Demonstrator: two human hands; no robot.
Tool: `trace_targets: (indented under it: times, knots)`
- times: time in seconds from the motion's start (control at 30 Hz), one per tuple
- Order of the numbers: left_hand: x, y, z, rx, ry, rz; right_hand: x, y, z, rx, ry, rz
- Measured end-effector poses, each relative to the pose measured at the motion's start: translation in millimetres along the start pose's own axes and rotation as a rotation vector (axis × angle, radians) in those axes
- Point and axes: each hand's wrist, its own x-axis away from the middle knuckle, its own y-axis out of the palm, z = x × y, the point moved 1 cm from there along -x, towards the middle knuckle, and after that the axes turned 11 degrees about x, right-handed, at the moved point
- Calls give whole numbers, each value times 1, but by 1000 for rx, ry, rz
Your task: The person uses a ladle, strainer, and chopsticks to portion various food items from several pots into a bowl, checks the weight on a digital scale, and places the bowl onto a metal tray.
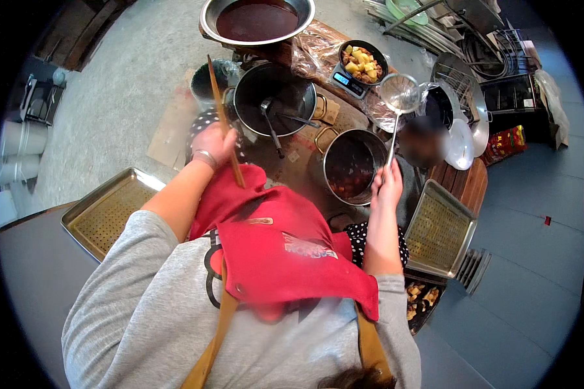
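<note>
My left hand (pixel 215 144) is closed round a pair of long wooden chopsticks (pixel 218 97), held upright beside a large steel pot (pixel 239 107). That pot has a ladle (pixel 272 129) in it. In my right hand (pixel 387 186) is the long metal handle of a wire-mesh skimmer (pixel 400 92). Its round basket is raised beyond a second steel pot (pixel 317 170), and I see nothing in the mesh. Dark liquid with reddish pieces (pixel 350 185) lies in this second pot, just left of my right hand.
A wide metal basin (pixel 204 19) of dark red-brown liquid stands at the far side. Near it, a bowl of potato chunks (pixel 362 63) rests on a digital scale (pixel 348 83). Perforated trays lie at left (pixel 107 223) and right (pixel 440 227). White plates (pixel 459 146) sit farther right.
</note>
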Motion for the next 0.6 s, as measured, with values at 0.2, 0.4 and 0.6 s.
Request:
trace_targets:
  times: [0.2, 0.4, 0.6]
  knots:
    - [5, -2, -1, 5, 2, -13, 66, -73, 67, 183, 136, 54]
    - [4, -3, 8, -17, 8, -54, 43, -100, 126, 512, 157, 86]
    - [7, -8, 5, -25, -17, -66, 2, -72, 172, 938, -121, 119]
